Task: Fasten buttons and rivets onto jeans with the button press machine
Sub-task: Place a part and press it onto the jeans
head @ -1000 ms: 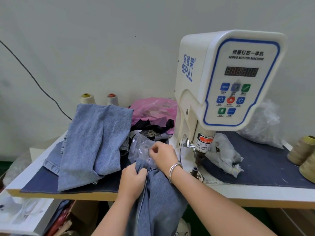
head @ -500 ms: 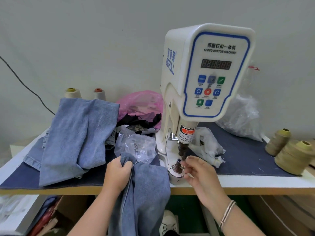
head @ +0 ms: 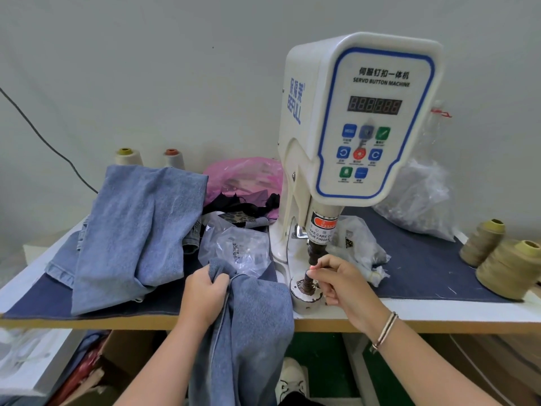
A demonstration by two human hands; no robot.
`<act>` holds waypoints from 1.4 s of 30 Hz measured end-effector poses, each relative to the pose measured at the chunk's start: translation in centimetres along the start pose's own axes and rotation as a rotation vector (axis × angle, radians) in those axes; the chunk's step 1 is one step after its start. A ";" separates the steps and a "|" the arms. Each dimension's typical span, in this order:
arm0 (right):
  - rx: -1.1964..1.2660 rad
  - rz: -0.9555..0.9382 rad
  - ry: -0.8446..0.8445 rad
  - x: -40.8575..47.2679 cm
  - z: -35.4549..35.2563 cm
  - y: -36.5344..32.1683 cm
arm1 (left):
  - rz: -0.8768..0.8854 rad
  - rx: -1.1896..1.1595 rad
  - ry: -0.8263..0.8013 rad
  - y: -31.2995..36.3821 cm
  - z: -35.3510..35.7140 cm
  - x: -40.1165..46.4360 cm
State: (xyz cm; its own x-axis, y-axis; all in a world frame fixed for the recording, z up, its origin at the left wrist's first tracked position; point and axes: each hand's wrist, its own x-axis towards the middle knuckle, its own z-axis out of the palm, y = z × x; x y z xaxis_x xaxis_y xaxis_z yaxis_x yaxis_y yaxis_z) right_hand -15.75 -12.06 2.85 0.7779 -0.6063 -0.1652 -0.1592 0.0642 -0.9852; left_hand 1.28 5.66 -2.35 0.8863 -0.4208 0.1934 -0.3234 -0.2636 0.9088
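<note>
A: Closest to us, what do you see?

B: The left hand (head: 205, 294) has its fingers curled round a bunched fold of the jeans (head: 248, 326), which hang over the front edge of the table (head: 409, 325) and drop below it.

A: And the other one?

B: The right hand (head: 341, 284) sits just right of the lower die post (head: 308, 284). Thumb and forefinger are pinched together at the top of the post, where a small red light spot falls. Whether a button sits between the fingertips is too small to tell. A bracelet (head: 385, 332) circles that wrist.

A: Where is the machine itself?

B: The button press machine (head: 360, 121) stands on the table directly behind the right hand. Its upper punch (head: 317, 252) hangs straight above the post, apart from it, with the fingertips near the gap. The white front panel carries a red digit display and coloured keys.

A: What lies beside it?

B: To the left, a clear plastic bag (head: 234, 249) with small metal pieces inside, touching the held jeans. Farther left, a second pair of jeans (head: 137, 230) lies heaped on the dark cloth covering the table. Behind that, a pink bag (head: 243, 177) and two thread cones (head: 128, 156) by the wall.

A: And to the right?

B: Another crumpled clear bag (head: 360, 247) just behind the right hand, a larger one (head: 418, 200) near the wall, and two olive thread spools (head: 509, 271) at the table's right end.
</note>
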 end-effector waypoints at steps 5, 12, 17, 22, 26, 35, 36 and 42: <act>-0.325 -0.224 0.120 0.1 -0.1 0.4 | 0.016 -0.002 -0.001 -0.2 0.1 0.1; -0.806 -0.709 0.257 -0.3 -0.8 1.1 | 0.025 -0.017 -0.011 0.0 0.0 -0.1; -1.020 -0.791 0.257 -0.7 -1.0 0.7 | 0.021 -0.039 -0.009 0.2 -0.1 -0.2; -0.921 -0.697 0.219 -0.7 -0.8 0.4 | 0.070 -0.004 -0.007 0.2 -0.2 -0.2; -0.970 -0.644 0.164 -0.6 -1.0 0.0 | 0.021 -0.020 -0.007 0.4 -0.3 -0.3; -0.983 -0.649 0.182 -1.1 -1.2 0.7 | 0.006 -0.037 -0.011 0.6 -0.3 -0.3; -0.943 -0.668 0.203 -1.4 -1.1 1.1 | -0.001 -0.039 -0.012 0.6 -0.3 -0.2; -0.888 -0.628 -0.207 -3.3 4.3 1.7 | -0.041 -0.420 0.126 4.9 -1.7 0.0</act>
State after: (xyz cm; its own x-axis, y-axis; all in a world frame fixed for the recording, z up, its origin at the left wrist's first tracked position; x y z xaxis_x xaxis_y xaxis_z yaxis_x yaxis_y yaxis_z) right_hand -15.99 -6.50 1.56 0.9465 -0.1820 0.2664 -0.0152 -0.8499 -0.5267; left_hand 0.25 5.81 2.68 0.9376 -0.3009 0.1741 -0.1474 0.1093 0.9830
